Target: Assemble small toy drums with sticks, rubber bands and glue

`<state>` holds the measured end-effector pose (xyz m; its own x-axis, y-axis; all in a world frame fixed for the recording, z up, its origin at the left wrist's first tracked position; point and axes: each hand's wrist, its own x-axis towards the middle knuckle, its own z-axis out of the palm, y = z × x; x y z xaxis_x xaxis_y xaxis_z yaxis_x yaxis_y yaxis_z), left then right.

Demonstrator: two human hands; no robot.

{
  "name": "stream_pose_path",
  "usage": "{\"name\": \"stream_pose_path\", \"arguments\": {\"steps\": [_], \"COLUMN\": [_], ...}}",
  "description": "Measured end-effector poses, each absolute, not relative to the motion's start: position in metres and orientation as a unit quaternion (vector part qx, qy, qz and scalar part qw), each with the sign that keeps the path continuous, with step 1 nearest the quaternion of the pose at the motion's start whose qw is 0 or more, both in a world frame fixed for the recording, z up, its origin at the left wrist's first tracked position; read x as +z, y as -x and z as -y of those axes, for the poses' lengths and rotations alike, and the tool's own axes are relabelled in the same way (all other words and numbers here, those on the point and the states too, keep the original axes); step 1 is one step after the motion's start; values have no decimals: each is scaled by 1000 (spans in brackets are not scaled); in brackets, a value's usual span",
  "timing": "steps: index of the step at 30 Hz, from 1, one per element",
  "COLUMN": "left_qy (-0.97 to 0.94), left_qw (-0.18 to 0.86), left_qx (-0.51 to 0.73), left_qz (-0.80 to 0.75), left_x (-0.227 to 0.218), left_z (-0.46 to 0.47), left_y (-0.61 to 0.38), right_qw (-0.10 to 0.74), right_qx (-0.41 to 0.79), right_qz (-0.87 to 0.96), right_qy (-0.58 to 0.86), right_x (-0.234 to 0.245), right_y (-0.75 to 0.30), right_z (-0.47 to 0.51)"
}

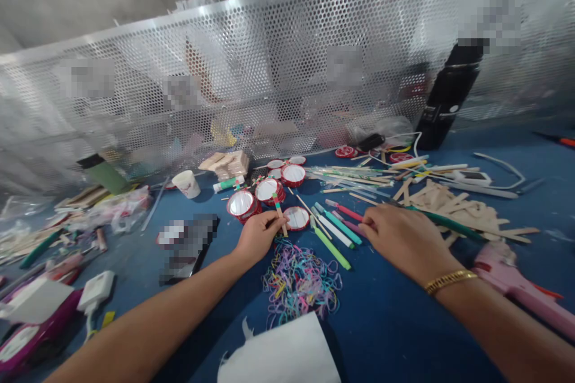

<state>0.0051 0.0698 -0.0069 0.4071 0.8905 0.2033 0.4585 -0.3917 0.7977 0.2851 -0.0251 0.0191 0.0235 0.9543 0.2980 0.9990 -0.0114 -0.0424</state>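
My left hand point(262, 235) pinches a wooden craft stick point(279, 210) that has green and red marks near its top. Just behind it are stacks of red-rimmed round lids point(241, 203), and one such lid point(298, 219) lies flat beside the stick. My right hand point(399, 238) is closed, its fingertips on the end of a purple marker point(351, 225). Next to that are a red marker point(348, 212), a teal marker point(345, 228) and a light green marker point(331, 246). Between my hands and nearer to me sits a heap of small coloured rubber bands point(300, 281).
A pile of plain craft sticks point(449, 206) and a pink glue gun point(521, 287) lie at the right. A black bottle point(451, 96) stands before the perforated metal screen point(278, 66). Leftward are a phone point(191, 251) and paper cup point(185, 184); a white roll point(283, 353) is nearest me.
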Motion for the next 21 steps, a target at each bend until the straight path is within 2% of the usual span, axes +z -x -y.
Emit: {"name": "stream_pose_path", "arguments": {"steps": [9,17,21], "left_qy": [-765,-771,-770], "left_qw": [346,343,343], "left_qx": [328,324,325], "left_qz": [-434,-428,-429], "left_x": [-8,-5,-6], "left_z": [-70,-69,-70], "left_y": [-5,-6,-5], "right_qw": [227,156,154], "right_qx": [-93,-84,-85], "right_qz": [736,747,738], "right_qy": [630,640,652], "right_x": [13,12,15], "right_y": [-276,-259,-262], "right_z": [24,31,30]}}
